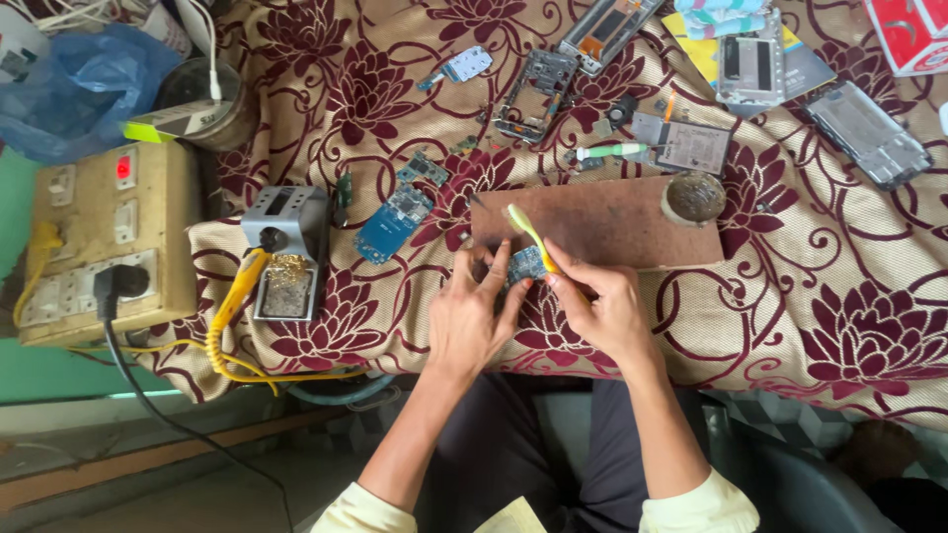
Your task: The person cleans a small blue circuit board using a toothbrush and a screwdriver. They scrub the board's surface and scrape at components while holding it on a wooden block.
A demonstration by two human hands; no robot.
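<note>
Head view: near the bench's front edge, the left hand (472, 314) pinches a small blue circuit board (527, 264) in its grip. The right hand (602, 308) grips a yellow-green toothbrush (529, 229), bristles over the brown wooden board (602, 222).

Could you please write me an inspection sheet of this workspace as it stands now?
Surface: floral cloth over the table, brown board on it.
Job's things: small circuit board in left hand; yellow-green toothbrush in right hand.
Clutter: blue circuit board, phone frames, round tin.
Hands: both closed on their things.
Cables: yellow coiled cord by soldering stand; black cord from socket box.
Surroundings: blue plastic bag.
</note>
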